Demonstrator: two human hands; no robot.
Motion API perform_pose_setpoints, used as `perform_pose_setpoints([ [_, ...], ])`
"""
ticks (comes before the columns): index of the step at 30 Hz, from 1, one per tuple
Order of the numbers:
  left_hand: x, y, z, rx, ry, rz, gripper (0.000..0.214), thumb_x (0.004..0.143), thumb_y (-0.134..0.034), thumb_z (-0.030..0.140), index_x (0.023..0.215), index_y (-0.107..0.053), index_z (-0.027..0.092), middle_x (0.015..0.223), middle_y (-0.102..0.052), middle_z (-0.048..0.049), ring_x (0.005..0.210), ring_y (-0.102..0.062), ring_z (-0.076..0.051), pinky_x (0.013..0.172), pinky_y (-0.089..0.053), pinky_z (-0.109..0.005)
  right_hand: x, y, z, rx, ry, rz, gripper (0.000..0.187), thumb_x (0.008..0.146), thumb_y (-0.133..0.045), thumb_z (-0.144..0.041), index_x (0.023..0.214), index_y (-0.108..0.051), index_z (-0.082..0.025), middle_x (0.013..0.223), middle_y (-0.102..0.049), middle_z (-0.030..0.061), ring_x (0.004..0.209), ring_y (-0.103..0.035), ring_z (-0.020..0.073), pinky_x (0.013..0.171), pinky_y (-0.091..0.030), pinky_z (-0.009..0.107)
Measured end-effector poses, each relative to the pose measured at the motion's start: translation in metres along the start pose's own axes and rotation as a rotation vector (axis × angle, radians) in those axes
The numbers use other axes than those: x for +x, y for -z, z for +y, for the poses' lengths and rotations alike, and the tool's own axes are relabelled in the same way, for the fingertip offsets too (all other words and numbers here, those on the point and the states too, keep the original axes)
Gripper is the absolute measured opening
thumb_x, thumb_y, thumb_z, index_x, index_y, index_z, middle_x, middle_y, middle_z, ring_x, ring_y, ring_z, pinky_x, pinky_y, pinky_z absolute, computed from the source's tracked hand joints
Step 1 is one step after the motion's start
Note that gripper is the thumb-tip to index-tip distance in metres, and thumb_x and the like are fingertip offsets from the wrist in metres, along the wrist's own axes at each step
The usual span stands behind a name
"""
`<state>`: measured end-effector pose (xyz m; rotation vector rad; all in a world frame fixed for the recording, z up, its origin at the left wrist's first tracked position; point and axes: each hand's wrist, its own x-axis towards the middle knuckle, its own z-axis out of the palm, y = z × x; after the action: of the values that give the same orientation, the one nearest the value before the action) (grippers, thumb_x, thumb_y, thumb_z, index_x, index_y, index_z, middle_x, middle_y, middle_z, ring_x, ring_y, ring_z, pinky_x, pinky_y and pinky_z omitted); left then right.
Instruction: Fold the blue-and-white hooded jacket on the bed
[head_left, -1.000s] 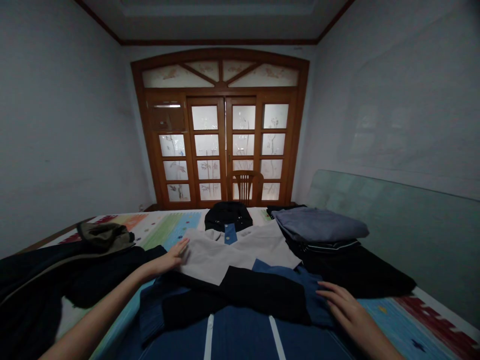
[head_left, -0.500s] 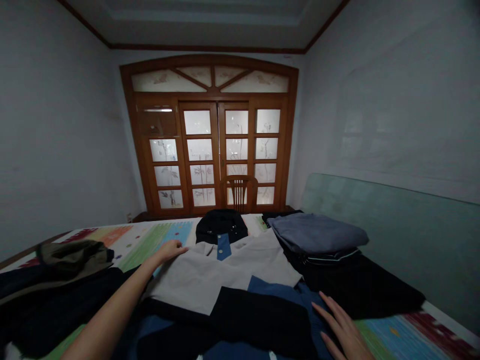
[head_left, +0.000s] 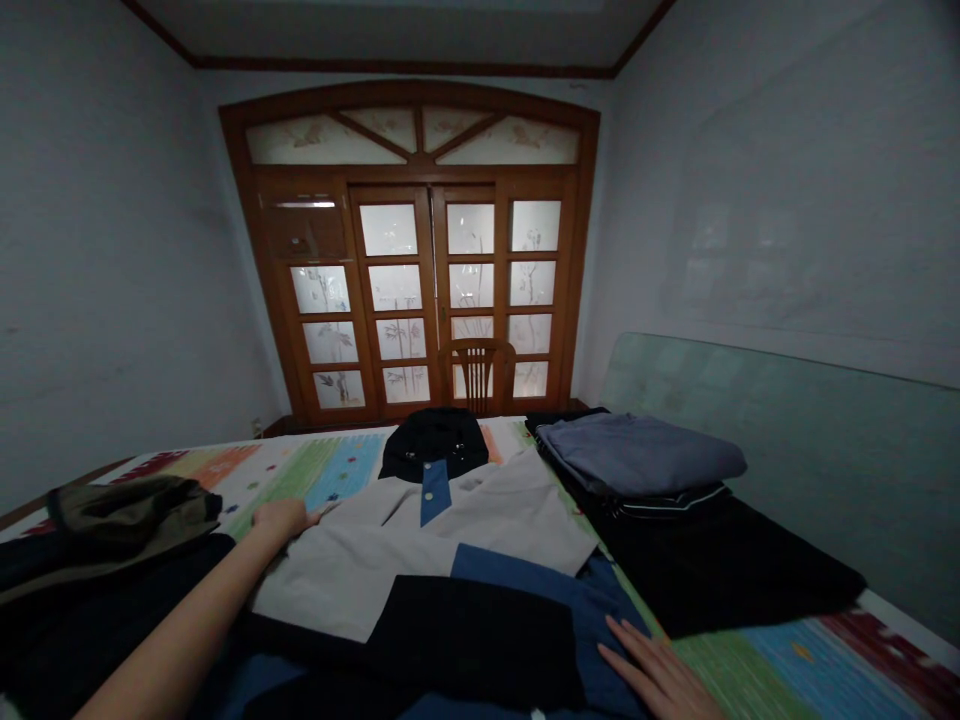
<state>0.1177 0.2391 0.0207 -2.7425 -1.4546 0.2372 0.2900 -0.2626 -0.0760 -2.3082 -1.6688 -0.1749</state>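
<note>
A polo shirt (head_left: pixel 480 525) with light grey top, blue button placket and black and blue lower parts is spread in front of me. My left hand (head_left: pixel 281 522) is closed at the shirt's left shoulder edge, its fingertips pinching the cloth. Spread fingers of my right hand (head_left: pixel 656 668) rest flat on the blue cloth at the shirt's lower right. Just beyond the collar sits a black hooded or bag-like item (head_left: pixel 433 443), partly covered by the collar.
At right, a folded grey-blue garment (head_left: pixel 645 455) tops a stack over black cloth (head_left: pixel 720 570). Dark and olive clothes (head_left: pixel 142 515) lie at left. Beneath is a colourful striped bedsheet (head_left: pixel 300 470). A pale green headboard (head_left: pixel 787 440) stands right; a wooden chair (head_left: pixel 478 370) stands beyond.
My left hand has moved left and nearer, pulling the shirt's left side. The shirt has shifted left, showing a strip of sheet beside the black stack. The right hand has slid slightly left.
</note>
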Motion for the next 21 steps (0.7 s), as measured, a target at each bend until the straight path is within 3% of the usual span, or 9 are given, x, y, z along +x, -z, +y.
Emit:
perform_pose_setpoints([
  [5, -0.001, 0.000, -0.003, 0.001, 0.109, -0.004, 0.028, 0.067, -0.052, 0.035, 0.074, -0.065, 0.011, 0.097, -0.062, -0.0209, 0.087, -0.057, -0.037, 0.061, -0.045, -0.044, -0.004, -0.020, 0.015, -0.046, 0.075, 0.017, 0.052, 0.075, -0.047, -0.046, 0.124, -0.032, -0.037, 0.124, -0.042, 0.0040, 0.107, -0.046, 0.0270, 0.080, -0.047, 0.041],
  [8, -0.008, 0.000, -0.002, 0.007, 0.111, 0.040, 0.024, 0.069, -0.048, 0.027, 0.074, -0.065, 0.010, 0.094, -0.062, -0.0222, 0.084, -0.058, -0.036, 0.060, -0.044, -0.043, -0.005, -0.007, 0.006, -0.054, 0.032, -0.003, 0.044, 0.078, -0.045, -0.043, 0.122, -0.036, -0.040, 0.124, -0.044, 0.0012, 0.108, -0.046, 0.0250, 0.083, -0.046, 0.041],
  [11, -0.016, 0.001, -0.002, 0.012, 0.037, 0.132, 0.029, 0.072, -0.039, 0.017, 0.084, -0.062, 0.007, 0.097, -0.060, -0.0232, 0.095, -0.054, -0.034, 0.072, -0.042, -0.043, 0.009, 0.018, -0.007, -0.061, -0.029, 0.029, 0.028, 0.081, -0.040, -0.041, 0.104, -0.055, -0.042, 0.110, -0.058, -0.0010, 0.099, -0.054, 0.0235, 0.084, -0.045, 0.045],
  [14, -0.016, 0.005, -0.004, -0.025, -0.055, 0.160, 0.036, 0.077, -0.030, 0.020, 0.096, -0.057, 0.006, 0.103, -0.057, -0.0218, 0.098, -0.053, -0.031, 0.078, -0.040, -0.041, 0.055, 0.041, -0.008, -0.061, -0.119, 0.107, 0.030, 0.084, -0.035, -0.038, 0.080, -0.064, -0.031, 0.093, -0.063, 0.0008, 0.091, -0.057, 0.0202, 0.089, -0.040, 0.045],
  [17, -0.007, 0.005, -0.005, -0.101, -0.167, 0.066, 0.041, 0.079, -0.030, 0.034, 0.099, -0.056, 0.009, 0.102, -0.060, -0.0151, 0.092, -0.057, -0.024, 0.077, -0.043, -0.031, 0.126, 0.056, 0.004, -0.095, -0.096, 0.155, 0.030, 0.085, -0.033, -0.028, 0.099, -0.059, -0.020, 0.110, -0.055, 0.0070, 0.105, -0.047, 0.0183, 0.091, -0.037, 0.033],
  [21, 0.008, -0.006, -0.001, -0.141, -0.237, -0.021, 0.046, 0.073, -0.040, 0.045, 0.097, -0.056, 0.009, 0.103, -0.060, -0.0149, 0.092, -0.057, -0.024, 0.077, -0.042, -0.030, 0.217, 0.059, 0.021, -0.270, -0.182, 0.056, 0.038, 0.084, -0.036, -0.026, 0.119, -0.045, -0.016, 0.126, -0.043, 0.0091, 0.113, -0.039, 0.0188, 0.092, -0.031, 0.029],
])
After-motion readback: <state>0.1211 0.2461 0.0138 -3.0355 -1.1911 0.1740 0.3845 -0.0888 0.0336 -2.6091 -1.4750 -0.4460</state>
